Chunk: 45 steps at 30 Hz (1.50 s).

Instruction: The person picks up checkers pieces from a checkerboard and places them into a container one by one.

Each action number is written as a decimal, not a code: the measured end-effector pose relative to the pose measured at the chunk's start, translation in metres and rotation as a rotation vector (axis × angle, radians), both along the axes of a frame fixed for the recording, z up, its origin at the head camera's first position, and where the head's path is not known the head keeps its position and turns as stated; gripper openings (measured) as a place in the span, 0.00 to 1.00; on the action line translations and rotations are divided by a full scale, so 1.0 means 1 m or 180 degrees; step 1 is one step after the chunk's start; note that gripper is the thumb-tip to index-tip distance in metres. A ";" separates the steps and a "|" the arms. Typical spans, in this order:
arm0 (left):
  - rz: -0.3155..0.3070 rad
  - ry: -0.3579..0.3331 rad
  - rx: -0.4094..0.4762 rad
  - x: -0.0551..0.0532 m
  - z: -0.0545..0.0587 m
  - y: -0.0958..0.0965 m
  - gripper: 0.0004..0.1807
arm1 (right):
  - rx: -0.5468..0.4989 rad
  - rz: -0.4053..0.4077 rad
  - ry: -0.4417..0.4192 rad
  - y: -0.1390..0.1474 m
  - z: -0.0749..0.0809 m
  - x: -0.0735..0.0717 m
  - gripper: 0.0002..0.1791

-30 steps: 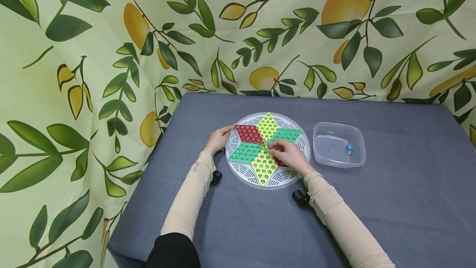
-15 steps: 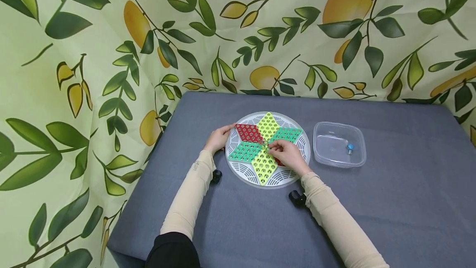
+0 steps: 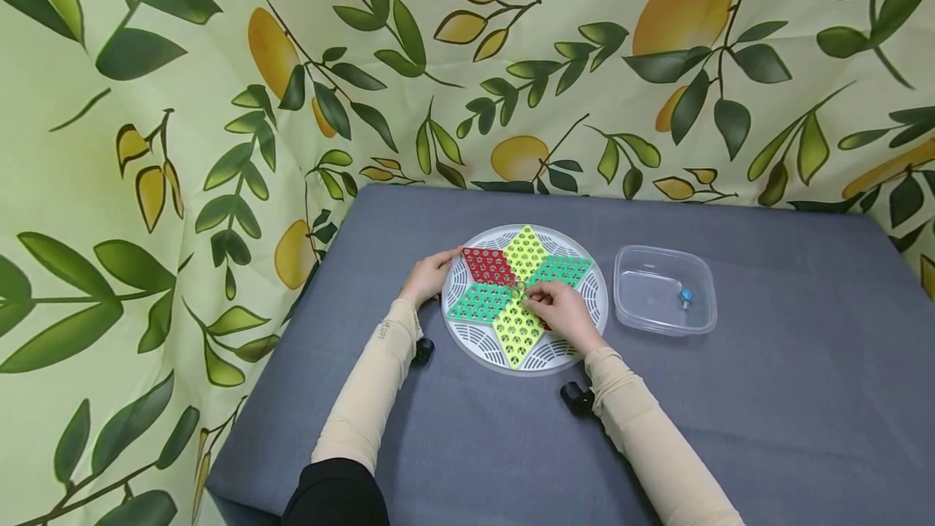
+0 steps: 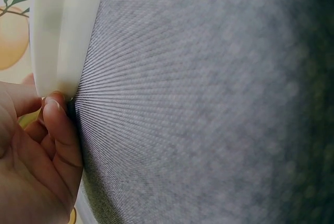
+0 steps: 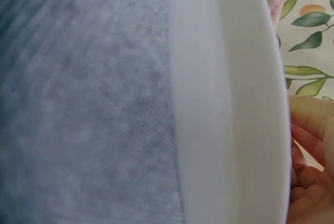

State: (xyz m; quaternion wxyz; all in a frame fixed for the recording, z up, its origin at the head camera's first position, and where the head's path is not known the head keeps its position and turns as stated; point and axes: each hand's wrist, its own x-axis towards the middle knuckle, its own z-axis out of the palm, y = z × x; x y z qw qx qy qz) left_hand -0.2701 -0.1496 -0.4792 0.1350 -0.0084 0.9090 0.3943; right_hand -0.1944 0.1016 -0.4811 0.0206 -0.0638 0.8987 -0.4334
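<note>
A round white Chinese checkers board [image 3: 471, 341] lies on the table, its star made of yellow, red and green hole-dotted sections. My left hand [image 3: 427, 278] holds the board's left rim. In the left wrist view, the thumb and fingers of the left hand [image 4: 44, 145] meet at the white rim [image 4: 60, 36]. Over the board's middle, my right hand [image 3: 566, 311] has its thumb and fingertips drawn close together, beside small yellow-green bits. Whatever lies between these fingertips is too small to make out. The board's rim [image 5: 255, 104] hides the fingertips in the right wrist view.
Right of the board stands a clear plastic box [image 3: 635, 325] with a small blue piece [image 3: 686, 297] inside. A grey cloth [image 3: 789, 396] covers the table. Behind and to the left hangs a leaf-and-fruit patterned curtain [image 3: 409, 128].
My right wrist and forearm have swung a little to the left, while the fingertips stay over the board's middle. My left hand keeps its hold on the rim.
</note>
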 end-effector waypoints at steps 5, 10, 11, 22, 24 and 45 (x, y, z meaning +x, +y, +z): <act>-0.0002 0.0014 -0.0023 0.000 0.001 0.000 0.20 | -0.0090 -0.0009 -0.0071 0.001 0.000 0.000 0.12; -0.0003 0.0053 -0.0040 0.001 0.002 0.001 0.20 | -0.0220 0.0001 -0.0110 0.002 0.001 0.001 0.11; 0.0003 0.0045 -0.0036 0.001 0.002 0.001 0.20 | -0.0243 -0.0002 -0.0118 0.002 0.001 0.001 0.11; 0.0044 -0.0012 0.0004 0.000 0.002 0.001 0.20 | -0.0324 -0.0067 -0.0258 0.006 0.011 0.003 0.13; 0.0045 -0.0006 0.0010 0.000 0.002 0.001 0.20 | -0.0353 -0.0064 -0.0229 0.008 0.013 0.003 0.13; 0.0036 -0.0005 -0.0016 0.000 0.001 0.001 0.20 | -0.0658 -0.0265 0.0086 0.048 0.038 0.003 0.18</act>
